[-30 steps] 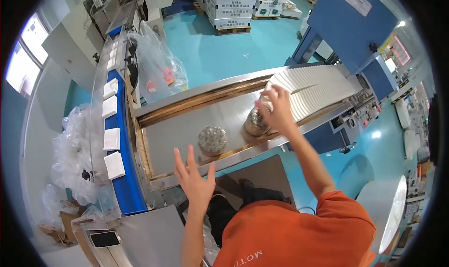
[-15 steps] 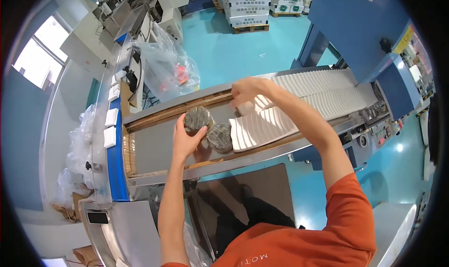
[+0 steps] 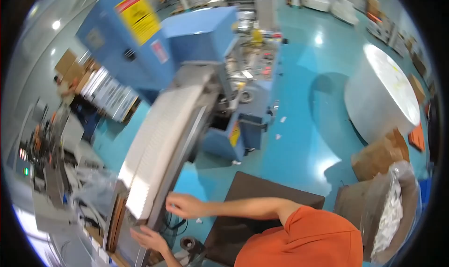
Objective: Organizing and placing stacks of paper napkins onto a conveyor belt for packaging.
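Two long side-by-side rows of thin white folded pieces, like napkins (image 3: 152, 141), fill the metal-railed trough (image 3: 180, 148) running up to the blue machine. Over the trough, by the near end of these rows, is my left hand (image 3: 148, 239), its fingers stretched out and no object visible in it. My right hand (image 3: 184, 205) hovers beside the near rail with its fingers curled in a loose fist. Nothing shows in that hand. The two round, dark, wrapped blocks from the earlier frame cannot be made out here.
A blue machine housing (image 3: 201, 35) with a yellow label stands at the far end. A large white tub (image 3: 360, 99), a brown paper bag (image 3: 381, 155) and a plastic-lined sack (image 3: 393, 215) are to the right. Another person (image 3: 65, 92) is near stacked boxes (image 3: 110, 94) at the left.
My view has swung right toward the blue machine. My left hand has come off the round wrapped block; my right hand has moved from the rows to beside the near rail.
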`<action>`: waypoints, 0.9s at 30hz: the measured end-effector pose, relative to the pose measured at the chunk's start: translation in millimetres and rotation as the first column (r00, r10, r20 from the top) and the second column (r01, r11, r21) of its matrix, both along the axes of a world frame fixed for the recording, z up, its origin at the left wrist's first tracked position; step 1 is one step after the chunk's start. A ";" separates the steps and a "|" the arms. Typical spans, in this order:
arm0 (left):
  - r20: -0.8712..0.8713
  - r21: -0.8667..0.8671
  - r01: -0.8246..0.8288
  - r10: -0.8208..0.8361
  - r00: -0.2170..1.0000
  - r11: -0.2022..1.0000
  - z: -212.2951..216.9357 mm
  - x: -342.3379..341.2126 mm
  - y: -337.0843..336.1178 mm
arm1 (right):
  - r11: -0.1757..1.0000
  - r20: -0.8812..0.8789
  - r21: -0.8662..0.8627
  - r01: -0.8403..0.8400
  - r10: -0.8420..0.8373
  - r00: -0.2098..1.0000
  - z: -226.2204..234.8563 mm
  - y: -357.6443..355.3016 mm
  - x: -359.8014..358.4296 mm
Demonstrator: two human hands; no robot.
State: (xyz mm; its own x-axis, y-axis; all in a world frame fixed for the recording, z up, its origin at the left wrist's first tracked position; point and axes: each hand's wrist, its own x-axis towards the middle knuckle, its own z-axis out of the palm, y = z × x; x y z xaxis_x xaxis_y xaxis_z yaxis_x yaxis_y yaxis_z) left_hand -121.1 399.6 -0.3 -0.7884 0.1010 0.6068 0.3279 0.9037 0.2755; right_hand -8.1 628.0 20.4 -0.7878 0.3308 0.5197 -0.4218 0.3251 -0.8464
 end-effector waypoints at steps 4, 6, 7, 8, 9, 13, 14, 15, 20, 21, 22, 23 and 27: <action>-0.425 -0.556 -0.104 -0.174 0.888 0.824 -81.3 83.9 -44.8 | 0.978 0.361 -0.152 -0.142 0.189 0.913 -49.8 8.3 127.4; 0.176 -0.518 0.061 0.037 0.984 0.853 -143.5 106.8 -42.1 | 0.979 0.390 -0.182 -0.097 0.162 0.906 -69.9 18.8 182.5; 0.250 -0.506 0.113 0.019 0.968 0.855 -149.7 115.7 -28.0 | 0.980 0.413 -0.197 -0.036 0.116 0.903 -63.5 21.0 207.3; 0.322 -0.490 0.164 0.003 0.947 0.856 -156.7 127.5 -14.3 | 0.980 0.399 -0.196 -0.032 0.109 0.910 -57.6 30.7 230.5; 0.391 -0.474 0.205 -0.004 0.920 0.856 -161.0 138.8 -6.2 | 0.969 0.401 -0.245 0.010 0.092 0.911 -49.5 37.9 252.8; 0.659 -0.360 0.384 -0.059 0.750 0.851 -180.1 193.2 59.5 | 0.912 0.401 -0.339 0.230 -0.081 0.913 -70.1 80.2 331.4; 0.718 -0.323 0.420 -0.070 0.693 0.848 -183.6 207.7 76.4 | 0.886 0.432 -0.365 0.286 -0.110 0.895 -77.7 95.8 351.2; 0.771 -0.283 0.454 -0.081 0.631 0.845 -187.2 221.9 94.0 | 0.856 0.465 -0.389 0.342 -0.138 0.875 -83.9 112.2 371.0; 0.964 -0.037 0.564 -0.119 0.237 0.825 -200.6 304.2 183.4 | 0.770 0.483 -0.442 0.460 -0.228 0.845 -84.3 193.5 467.3; 0.980 0.020 0.560 -0.127 0.154 0.828 -201.0 316.6 194.5 | 0.757 0.479 -0.452 0.472 -0.240 0.844 -76.4 210.5 487.2; 0.989 0.077 0.565 -0.136 0.063 0.821 -203.4 327.4 215.0 | 0.734 0.478 -0.462 0.498 -0.266 0.837 -75.3 228.3 507.6; 0.989 0.136 0.559 -0.146 -0.027 0.818 -208.3 340.5 232.1 | 0.728 0.405 -0.465 0.504 -0.331 0.852 -91.7 245.9 518.2; 0.884 0.445 0.692 -0.403 -0.237 0.569 -80.8 500.0 349.7 | 0.758 0.452 -0.440 0.482 -0.277 0.848 -58.0 321.0 554.3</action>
State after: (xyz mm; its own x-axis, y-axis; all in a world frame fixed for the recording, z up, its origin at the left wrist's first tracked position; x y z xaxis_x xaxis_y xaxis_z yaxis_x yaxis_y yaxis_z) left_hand 378.9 749.3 -81.1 -0.1575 0.8101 -0.5648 0.3594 0.5797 0.7313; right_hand 546.2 949.1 -37.6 -0.6236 0.7756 -0.0980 -0.0141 -0.1365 -0.9905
